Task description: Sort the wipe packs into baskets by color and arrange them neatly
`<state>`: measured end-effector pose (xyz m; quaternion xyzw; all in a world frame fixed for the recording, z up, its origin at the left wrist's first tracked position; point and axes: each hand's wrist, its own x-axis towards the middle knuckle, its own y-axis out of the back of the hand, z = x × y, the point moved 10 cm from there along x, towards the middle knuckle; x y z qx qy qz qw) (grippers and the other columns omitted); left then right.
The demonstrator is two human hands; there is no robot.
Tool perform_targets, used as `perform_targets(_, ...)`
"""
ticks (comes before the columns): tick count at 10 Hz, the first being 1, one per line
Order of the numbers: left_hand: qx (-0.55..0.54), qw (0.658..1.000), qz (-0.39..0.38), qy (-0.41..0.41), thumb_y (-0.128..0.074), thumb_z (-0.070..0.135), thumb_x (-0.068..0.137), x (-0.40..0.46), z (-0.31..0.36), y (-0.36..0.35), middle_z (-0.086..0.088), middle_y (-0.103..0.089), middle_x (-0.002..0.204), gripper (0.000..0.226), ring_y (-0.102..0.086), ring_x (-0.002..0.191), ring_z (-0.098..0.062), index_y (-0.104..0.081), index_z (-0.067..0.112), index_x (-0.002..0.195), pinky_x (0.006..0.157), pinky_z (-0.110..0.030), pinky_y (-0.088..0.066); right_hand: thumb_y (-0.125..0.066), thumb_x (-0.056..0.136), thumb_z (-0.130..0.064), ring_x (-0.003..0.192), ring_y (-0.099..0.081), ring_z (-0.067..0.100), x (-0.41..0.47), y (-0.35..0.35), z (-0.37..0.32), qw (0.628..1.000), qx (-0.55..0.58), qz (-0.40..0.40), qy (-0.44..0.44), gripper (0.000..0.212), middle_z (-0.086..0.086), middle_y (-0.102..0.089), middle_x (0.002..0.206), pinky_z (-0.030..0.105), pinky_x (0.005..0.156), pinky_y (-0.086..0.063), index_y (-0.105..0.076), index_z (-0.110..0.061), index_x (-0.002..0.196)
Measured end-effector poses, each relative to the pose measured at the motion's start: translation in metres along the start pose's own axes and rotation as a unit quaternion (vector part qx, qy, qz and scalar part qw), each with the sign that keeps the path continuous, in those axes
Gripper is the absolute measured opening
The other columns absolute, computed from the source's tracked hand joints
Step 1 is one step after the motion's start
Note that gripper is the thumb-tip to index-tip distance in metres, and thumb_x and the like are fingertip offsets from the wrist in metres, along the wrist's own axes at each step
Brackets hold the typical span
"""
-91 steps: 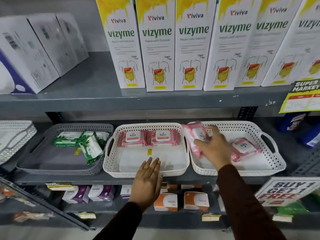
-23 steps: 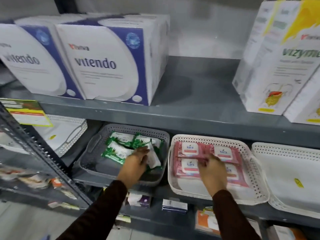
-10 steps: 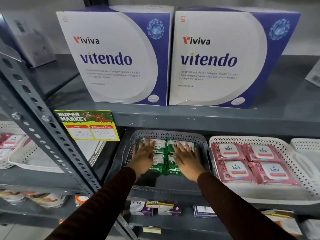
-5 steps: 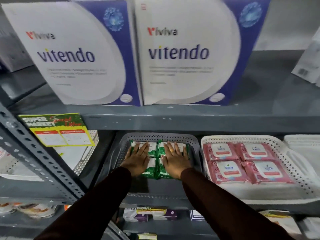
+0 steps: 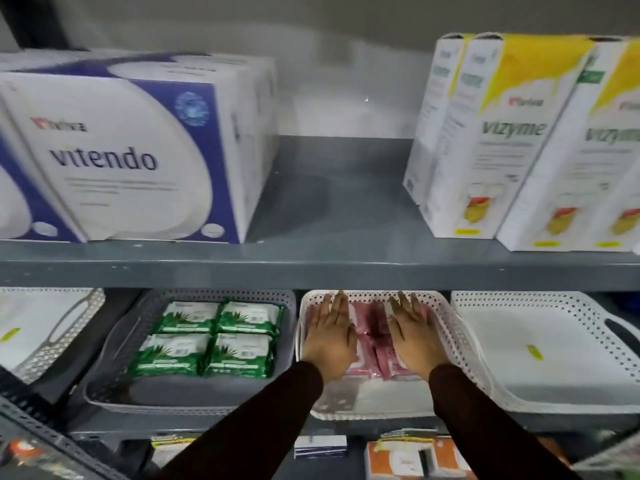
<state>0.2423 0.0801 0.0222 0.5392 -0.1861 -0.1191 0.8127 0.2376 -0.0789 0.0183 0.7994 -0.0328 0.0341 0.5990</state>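
Pink wipe packs [image 5: 374, 336] sit in the white basket [image 5: 450, 327], with the left hand [image 5: 329, 336] and right hand [image 5: 414, 336] both flat and open on top, gripping nothing. Push unevenly and I'd guess the packs slide or bunch up. Green packs [image 5: 211, 337] look tidy in the grey basket [image 5: 114, 344].

Both arms in dark sleeves reach up from the lower frame; left hand [image 5: 329, 336] and right hand [image 5: 414, 332] lie flat, palms down, fingers extended, side by side.
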Motion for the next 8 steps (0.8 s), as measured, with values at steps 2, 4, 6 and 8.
perform_targets(2,0.077,0.989,-0.075,0.101,-0.011,0.042,0.100,0.014,-0.003,-0.056,-0.009,0.018,0.159,0.066,0.022,0.145,-0.027,0.010,0.006,0.152,0.116,-0.047,0.017,-0.026,0.104,-0.040,0.151,0.015,0.021,0.008,-0.039,0.045,0.996,-0.001,-0.092,0.003,0.059,0.000,0.004,0.166,0.045,0.119,0.012,-0.005,-0.025,0.157)
perform_targets(4,0.084,0.990,-0.083,0.074,-0.013,0.043,0.102,0.012,0.007,-0.061,-0.008,0.022,0.159,0.066,0.025,0.143,-0.027,0.013,0.008,0.152,0.113,-0.041,0.020,-0.023,0.100,-0.045,0.153,0.003,0.030,0.013,-0.051,0.049,0.998,-0.039,-0.058,-0.009,0.063,-0.003,-0.002,0.167,0.054,0.121,0.002,-0.007,-0.026,0.157)
perform_targets(6,0.100,0.987,-0.089,0.089,-0.016,0.039,0.101,0.015,0.010,-0.063,-0.011,0.017,0.160,0.066,0.022,0.145,-0.028,0.009,0.005,0.152,0.116,-0.043,0.017,-0.009,0.092,-0.048,0.153,-0.002,0.030,0.015,-0.055,0.052,0.997,-0.058,-0.053,-0.013,0.070,-0.002,-0.007,0.167,0.057,0.120,-0.001,-0.010,-0.025,0.157)
perform_targets(8,0.114,0.993,-0.012,0.031,-0.013,0.041,0.102,-0.004,0.033,-0.029,-0.011,0.016,0.160,0.065,0.022,0.145,-0.025,0.011,0.007,0.151,0.116,-0.039,0.017,0.010,0.094,-0.054,0.147,0.010,0.015,-0.005,-0.016,0.025,0.997,-0.057,0.025,0.040,0.075,0.001,-0.009,0.165,0.045,0.120,0.013,-0.013,-0.020,0.157)
